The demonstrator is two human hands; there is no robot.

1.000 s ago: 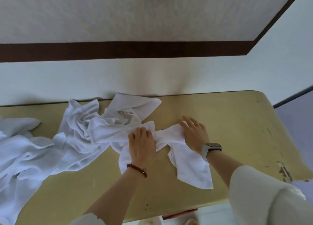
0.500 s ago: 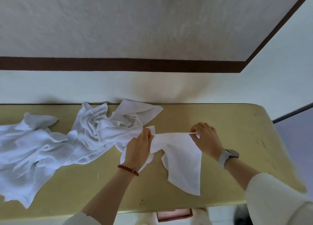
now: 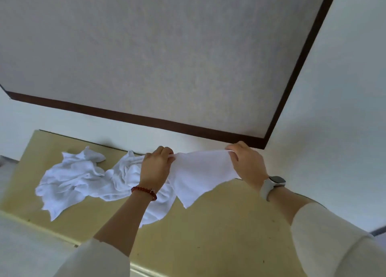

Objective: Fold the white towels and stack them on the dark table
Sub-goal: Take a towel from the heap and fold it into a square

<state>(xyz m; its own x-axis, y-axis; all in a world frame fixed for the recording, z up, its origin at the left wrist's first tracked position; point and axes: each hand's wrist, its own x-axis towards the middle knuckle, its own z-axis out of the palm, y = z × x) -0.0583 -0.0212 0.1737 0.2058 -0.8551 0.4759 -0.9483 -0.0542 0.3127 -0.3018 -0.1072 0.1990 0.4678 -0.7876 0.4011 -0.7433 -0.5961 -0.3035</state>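
One table: yellowish tabletop (image 3: 208, 230) fills the lower half, its back edge against a pale wall with a dark brown band (image 3: 146, 120).
Towel heap: crumpled white towels (image 3: 75, 178) lie on the tabletop around 9 o'clock from the hands, the near end tucked behind the left wrist.
Held towel: a white towel (image 3: 200, 174) is lifted off the table, top edge stretched taut between both hands, a corner hanging toward 6 o'clock.
Left hand: left hand (image 3: 155, 168), red bead bracelet (image 3: 144, 191) on the wrist, pinches the towel's left corner.
Right hand: right hand (image 3: 247, 164), pale watch (image 3: 273, 184) on the wrist, pinches the right corner.
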